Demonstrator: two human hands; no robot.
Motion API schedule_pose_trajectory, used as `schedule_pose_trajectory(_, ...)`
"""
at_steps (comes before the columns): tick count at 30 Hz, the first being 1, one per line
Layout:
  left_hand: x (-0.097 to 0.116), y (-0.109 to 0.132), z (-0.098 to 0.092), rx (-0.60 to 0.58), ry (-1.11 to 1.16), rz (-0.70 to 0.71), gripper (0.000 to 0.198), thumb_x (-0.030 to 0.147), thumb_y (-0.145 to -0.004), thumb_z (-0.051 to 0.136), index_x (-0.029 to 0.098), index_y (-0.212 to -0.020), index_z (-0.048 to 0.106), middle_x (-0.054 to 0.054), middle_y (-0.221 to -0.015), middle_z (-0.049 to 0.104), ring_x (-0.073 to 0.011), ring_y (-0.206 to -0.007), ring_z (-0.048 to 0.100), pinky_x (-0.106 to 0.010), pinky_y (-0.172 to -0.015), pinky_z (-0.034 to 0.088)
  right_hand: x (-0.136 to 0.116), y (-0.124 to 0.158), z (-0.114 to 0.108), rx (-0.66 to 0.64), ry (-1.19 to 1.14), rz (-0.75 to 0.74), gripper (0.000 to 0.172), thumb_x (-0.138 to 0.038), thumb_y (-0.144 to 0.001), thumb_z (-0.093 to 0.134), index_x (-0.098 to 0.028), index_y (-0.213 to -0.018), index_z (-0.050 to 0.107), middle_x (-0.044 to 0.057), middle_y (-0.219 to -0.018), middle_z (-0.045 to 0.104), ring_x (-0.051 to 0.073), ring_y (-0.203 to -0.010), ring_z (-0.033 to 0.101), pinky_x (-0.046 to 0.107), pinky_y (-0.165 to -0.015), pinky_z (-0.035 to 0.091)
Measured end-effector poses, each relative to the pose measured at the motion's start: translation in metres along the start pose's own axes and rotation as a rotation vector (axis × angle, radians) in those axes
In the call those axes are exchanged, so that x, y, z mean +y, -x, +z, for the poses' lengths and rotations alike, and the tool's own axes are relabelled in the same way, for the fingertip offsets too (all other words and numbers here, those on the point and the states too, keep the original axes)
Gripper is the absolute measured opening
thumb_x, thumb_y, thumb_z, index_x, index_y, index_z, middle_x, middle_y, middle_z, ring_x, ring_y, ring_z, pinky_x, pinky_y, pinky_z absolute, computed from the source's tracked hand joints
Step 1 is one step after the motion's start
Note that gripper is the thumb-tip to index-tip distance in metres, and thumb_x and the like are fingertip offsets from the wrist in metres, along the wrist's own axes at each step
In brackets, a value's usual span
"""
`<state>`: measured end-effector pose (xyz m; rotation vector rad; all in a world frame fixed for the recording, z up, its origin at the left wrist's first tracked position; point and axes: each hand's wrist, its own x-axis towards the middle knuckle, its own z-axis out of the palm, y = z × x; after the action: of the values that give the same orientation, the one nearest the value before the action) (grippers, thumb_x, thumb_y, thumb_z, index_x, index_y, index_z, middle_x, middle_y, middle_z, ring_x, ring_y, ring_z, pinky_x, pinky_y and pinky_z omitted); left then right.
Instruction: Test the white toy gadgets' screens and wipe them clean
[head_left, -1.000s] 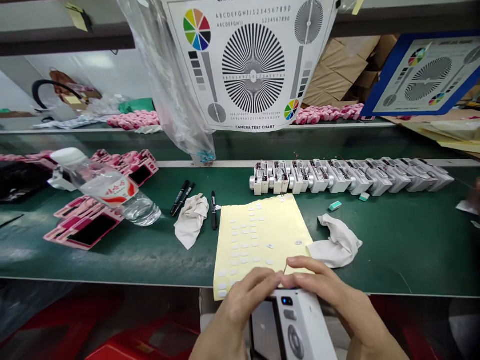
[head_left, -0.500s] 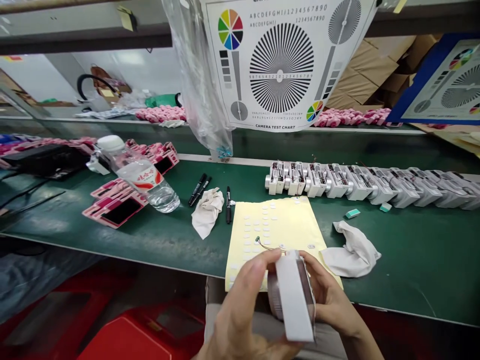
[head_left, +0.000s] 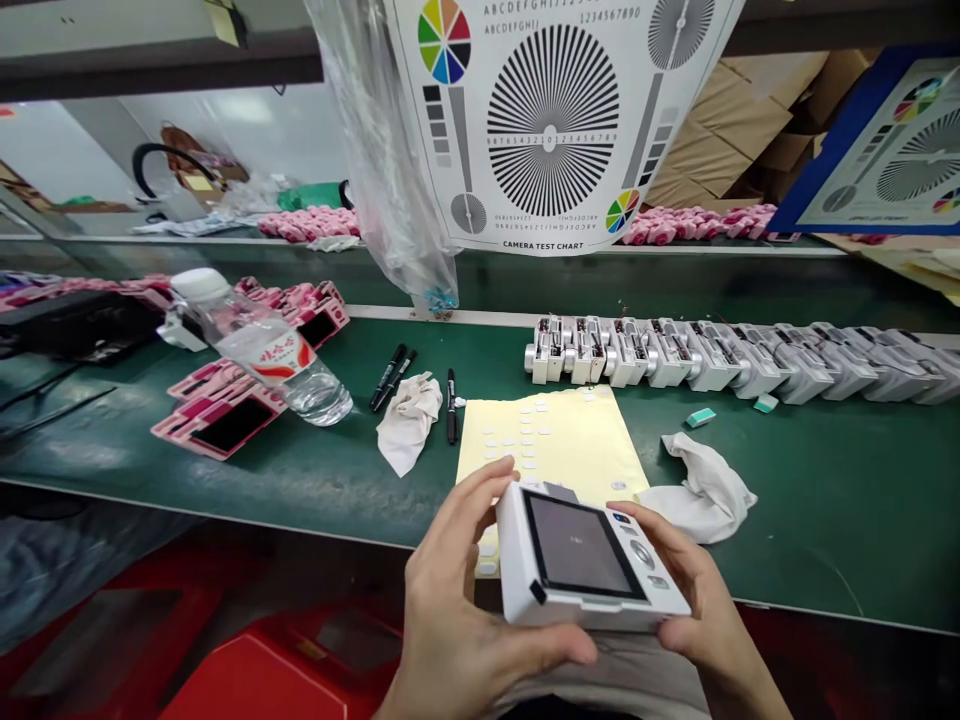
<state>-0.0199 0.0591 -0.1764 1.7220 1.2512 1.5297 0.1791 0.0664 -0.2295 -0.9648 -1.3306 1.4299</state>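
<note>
A white digital camera [head_left: 585, 560] is held between both hands above my lap, its dark screen and buttons facing up toward me. My left hand [head_left: 465, 610] grips its left end, fingers at the top edge and thumb along the bottom. Around the right end, by the buttons, my right hand [head_left: 694, 590] is closed, thumb at the lower corner. Behind the camera lies a yellow sheet [head_left: 577, 430] bearing small white stickers, partly hidden by the camera and hands. The lens side is out of sight.
A row of white camera bodies [head_left: 667, 355] stands at the back right. White cloths [head_left: 409, 420], black markers [head_left: 451, 405], a tilted water bottle [head_left: 262, 345] and pink cameras [head_left: 225, 415] are on the green bench [head_left: 825, 500]. A camera test chart [head_left: 555, 130] hangs ahead.
The camera has turned from edge-on to show its screen and buttons. Both hands have shifted their hold to its two ends. The view has moved slightly.
</note>
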Motion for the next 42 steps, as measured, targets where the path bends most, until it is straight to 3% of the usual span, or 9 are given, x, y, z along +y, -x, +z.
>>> schedule_pose_trajectory(7,-0.004,-0.003,0.002,-0.08,0.173,-0.143,0.079,0.064,-0.042,0.073,0.021,-0.106,0.054,-0.01,-0.117,0.049,-0.0263,-0.105,0.056,-0.028,-0.08,0.053,-0.025,0.009,0.006,0.107,-0.035,-0.122,0.074,-0.063,-0.056,0.068,-0.023,-0.116,0.052,0.006,-0.084,0.069,0.022,-0.067,0.066,0.025,-0.054,0.052)
schedule_pose_trajectory(16,-0.014,-0.002,-0.01,-0.153,0.127,0.014,0.074,0.048,-0.052,0.079,0.025,-0.115,0.048,-0.009,-0.114,0.053,-0.0266,-0.111,0.05,-0.035,-0.092,0.045,-0.031,0.023,0.005,0.074,0.026,-0.213,0.074,-0.044,-0.066,0.072,-0.03,-0.131,0.04,0.008,-0.101,0.068,0.024,-0.077,0.068,0.029,-0.063,0.057)
schedule_pose_trajectory(23,-0.019,0.001,-0.012,-0.086,0.055,0.215,0.063,0.047,-0.065,0.071,0.022,-0.118,0.047,-0.012,-0.116,0.056,-0.0296,-0.117,0.046,-0.044,-0.094,0.042,-0.032,0.03,0.004,0.093,0.169,-0.195,0.069,-0.032,-0.074,0.067,-0.032,-0.135,0.033,0.007,-0.145,0.031,0.028,-0.111,0.056,0.029,-0.076,0.057)
schedule_pose_trajectory(26,-0.024,0.0,-0.012,-0.006,-0.111,0.423,0.058,0.035,-0.066,0.073,0.022,-0.116,0.048,-0.011,-0.119,0.056,-0.0305,-0.116,0.046,-0.047,-0.093,0.042,-0.03,0.028,0.003,0.1,0.224,-0.271,0.061,-0.017,-0.08,0.059,-0.036,-0.132,0.033,0.005,-0.142,0.036,0.023,-0.122,0.046,0.029,-0.086,0.053)
schedule_pose_trajectory(29,-0.031,-0.002,-0.01,0.098,-0.362,0.685,0.053,0.015,-0.055,0.079,0.021,-0.1,0.052,-0.007,-0.123,0.054,-0.0278,-0.113,0.049,-0.046,-0.095,0.041,-0.024,0.022,0.0,0.085,0.318,-0.492,0.065,-0.001,-0.079,0.051,-0.042,-0.125,0.033,0.002,-0.127,0.051,0.02,-0.116,0.051,0.035,-0.087,0.052)
schedule_pose_trajectory(32,-0.035,-0.003,-0.009,0.197,-0.487,0.892,0.023,0.011,-0.069,0.066,0.02,-0.079,0.047,-0.002,-0.13,0.049,-0.0207,-0.113,0.05,-0.041,-0.095,0.04,-0.014,0.019,-0.005,0.107,0.422,-0.613,0.063,-0.002,-0.076,0.058,-0.044,-0.119,0.038,0.0,-0.118,0.057,0.022,-0.105,0.059,0.043,-0.086,0.053)
schedule_pose_trajectory(37,-0.037,0.002,-0.01,0.268,-0.522,0.943,0.022,0.009,-0.083,0.041,0.02,-0.065,0.042,0.003,-0.112,0.059,-0.0151,-0.106,0.054,-0.037,-0.092,0.04,0.0,0.022,-0.008,0.148,0.462,-0.463,0.049,-0.026,-0.076,0.065,-0.033,-0.121,0.045,0.008,-0.111,0.063,0.028,-0.098,0.063,0.04,-0.08,0.057)
schedule_pose_trajectory(40,-0.034,0.002,-0.012,0.283,-0.552,0.987,0.018,0.011,-0.081,0.047,0.02,-0.066,0.044,0.002,-0.1,0.063,-0.0154,-0.101,0.055,-0.036,-0.09,0.042,-0.002,0.022,-0.009,0.158,0.46,-0.526,0.048,-0.025,-0.079,0.062,-0.033,-0.123,0.045,0.006,-0.111,0.063,0.027,-0.1,0.062,0.039,-0.081,0.056)
schedule_pose_trajectory(42,-0.03,0.0,-0.014,0.202,-0.562,0.871,0.01,0.02,-0.076,0.059,0.021,-0.077,0.049,-0.001,-0.099,0.065,-0.0199,-0.102,0.054,-0.04,-0.091,0.043,-0.009,0.022,-0.01,0.156,0.459,-0.565,0.053,-0.02,-0.079,0.062,-0.034,-0.126,0.042,0.005,-0.112,0.063,0.025,-0.1,0.062,0.036,-0.08,0.057)
